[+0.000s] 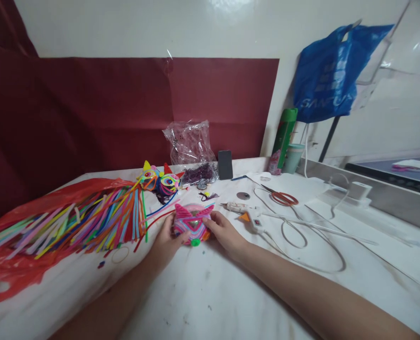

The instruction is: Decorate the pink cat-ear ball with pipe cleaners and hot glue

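A pink and multicoloured pipe-cleaner animal head (194, 228) with two pointed pink ears and a green dot at its lower front sits between my hands at the table's middle. My left hand (168, 238) grips its left side, thumb along the lower front. My right hand (224, 231) holds the right side, with fingertips on the face near the right ear. A pink strip lies across the face below the ears. Just right of my right hand lies a white glue gun (254, 219) with an orange trigger.
Loose pipe cleaners (99, 219) spread over a red plastic bag (29, 269) on the left. Two finished-looking pipe-cleaner heads (158, 180) stand behind. Orange-handled scissors (283, 198), looping white cable (339, 255), a dark phone (225, 165) and a green can (286, 134) are to the right and back.
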